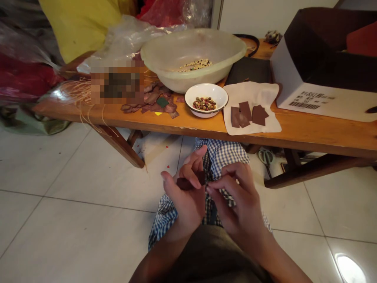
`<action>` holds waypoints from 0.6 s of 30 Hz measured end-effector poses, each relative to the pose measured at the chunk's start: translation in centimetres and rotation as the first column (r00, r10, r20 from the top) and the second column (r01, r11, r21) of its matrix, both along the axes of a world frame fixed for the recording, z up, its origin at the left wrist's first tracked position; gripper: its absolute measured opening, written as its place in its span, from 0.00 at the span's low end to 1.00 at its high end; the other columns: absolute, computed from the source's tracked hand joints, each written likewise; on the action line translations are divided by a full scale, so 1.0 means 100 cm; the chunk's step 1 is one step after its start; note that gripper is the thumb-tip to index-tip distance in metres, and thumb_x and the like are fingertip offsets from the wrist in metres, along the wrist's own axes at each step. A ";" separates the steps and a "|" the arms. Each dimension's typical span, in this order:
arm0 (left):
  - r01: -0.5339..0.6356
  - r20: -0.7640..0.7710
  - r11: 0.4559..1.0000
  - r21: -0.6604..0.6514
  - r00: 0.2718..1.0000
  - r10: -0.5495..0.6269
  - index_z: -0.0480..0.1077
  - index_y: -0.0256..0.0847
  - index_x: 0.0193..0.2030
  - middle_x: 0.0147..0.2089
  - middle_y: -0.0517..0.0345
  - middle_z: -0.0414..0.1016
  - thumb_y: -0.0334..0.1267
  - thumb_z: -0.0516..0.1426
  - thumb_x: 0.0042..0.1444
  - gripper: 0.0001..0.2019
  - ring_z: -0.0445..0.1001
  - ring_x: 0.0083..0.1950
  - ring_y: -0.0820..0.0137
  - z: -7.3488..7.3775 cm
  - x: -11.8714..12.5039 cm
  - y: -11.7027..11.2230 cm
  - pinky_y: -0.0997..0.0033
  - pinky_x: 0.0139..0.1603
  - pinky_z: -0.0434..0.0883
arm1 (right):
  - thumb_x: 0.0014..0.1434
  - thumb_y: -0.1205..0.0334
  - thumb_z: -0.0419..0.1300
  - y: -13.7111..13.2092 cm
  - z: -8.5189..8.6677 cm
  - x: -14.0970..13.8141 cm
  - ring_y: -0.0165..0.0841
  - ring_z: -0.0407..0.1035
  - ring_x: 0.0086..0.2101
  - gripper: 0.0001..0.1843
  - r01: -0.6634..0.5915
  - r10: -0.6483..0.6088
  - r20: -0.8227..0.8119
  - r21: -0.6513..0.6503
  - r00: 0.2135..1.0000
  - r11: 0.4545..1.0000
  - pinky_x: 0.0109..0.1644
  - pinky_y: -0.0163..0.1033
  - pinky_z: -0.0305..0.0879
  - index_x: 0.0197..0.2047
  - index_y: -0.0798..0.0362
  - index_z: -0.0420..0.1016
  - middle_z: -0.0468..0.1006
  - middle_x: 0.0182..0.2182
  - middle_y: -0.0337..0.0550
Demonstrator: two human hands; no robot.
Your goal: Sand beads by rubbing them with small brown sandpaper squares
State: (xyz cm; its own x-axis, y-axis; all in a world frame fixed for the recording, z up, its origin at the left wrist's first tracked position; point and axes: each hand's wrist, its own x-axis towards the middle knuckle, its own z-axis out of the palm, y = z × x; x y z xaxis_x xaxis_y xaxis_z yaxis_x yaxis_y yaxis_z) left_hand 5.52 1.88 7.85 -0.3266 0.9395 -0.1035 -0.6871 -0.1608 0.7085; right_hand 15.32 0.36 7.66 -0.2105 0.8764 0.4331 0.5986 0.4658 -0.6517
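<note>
Above my lap, my left hand (188,192) is turned palm up, its fingers curled over a dark brown piece (184,183) like the flat ones on the bench. My right hand (240,196) meets it at the side, thumb and forefinger pinched together at a small dark bit whose kind I cannot make out. In front of my hands, a white enamel bowl (206,89) holds small multicoloured beads. Several flat brown pieces (244,114) lie on a white sheet (272,125) beside that bowl.
The wooden bench (312,135) spans the view, bearing a large pale basin (165,65) with beads, a heap of brown scraps (153,98), loose straw-like strands (79,92) and a cardboard box (324,100). Plastic bags (26,74) crowd the left. Scissors (266,158) lie beneath the bench.
</note>
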 end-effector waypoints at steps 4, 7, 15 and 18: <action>-0.010 -0.001 0.999 0.048 1.000 0.010 0.61 0.46 0.11 0.43 0.61 0.79 0.59 0.37 0.61 0.34 0.67 0.60 0.65 0.002 -0.001 0.001 0.61 0.66 0.55 | 0.53 0.75 0.54 0.000 -0.003 -0.001 0.36 0.58 0.36 0.08 0.047 -0.047 0.000 -0.024 0.999 0.999 0.38 0.45 0.59 0.30 0.53 0.64 0.62 0.35 0.43; -0.009 -0.015 0.997 0.082 1.000 0.010 0.61 0.45 0.11 0.43 0.61 0.79 0.58 0.35 0.61 0.34 0.66 0.61 0.65 0.001 0.000 0.003 0.62 0.67 0.54 | 0.55 0.74 0.55 0.001 -0.001 -0.001 0.36 0.59 0.37 0.07 0.063 -0.065 -0.052 -0.040 0.997 0.997 0.39 0.45 0.59 0.31 0.52 0.66 0.62 0.35 0.42; 0.027 -0.001 0.996 0.084 1.000 -0.027 0.61 0.45 0.11 0.44 0.61 0.79 0.57 0.33 0.62 0.35 0.66 0.60 0.67 -0.003 0.002 0.004 0.64 0.67 0.53 | 0.55 0.75 0.54 -0.001 -0.005 -0.005 0.37 0.59 0.38 0.07 0.108 -0.113 -0.065 -0.079 0.991 0.991 0.40 0.45 0.59 0.31 0.52 0.65 0.62 0.35 0.43; 0.026 0.005 0.998 0.050 1.000 -0.026 0.61 0.44 0.11 0.45 0.60 0.79 0.59 0.37 0.61 0.34 0.67 0.60 0.66 -0.006 0.001 0.007 0.63 0.66 0.56 | 0.55 0.75 0.54 0.000 -0.006 -0.007 0.37 0.58 0.39 0.07 0.036 -0.041 -0.067 -0.077 0.997 0.996 0.41 0.46 0.59 0.31 0.53 0.65 0.62 0.37 0.45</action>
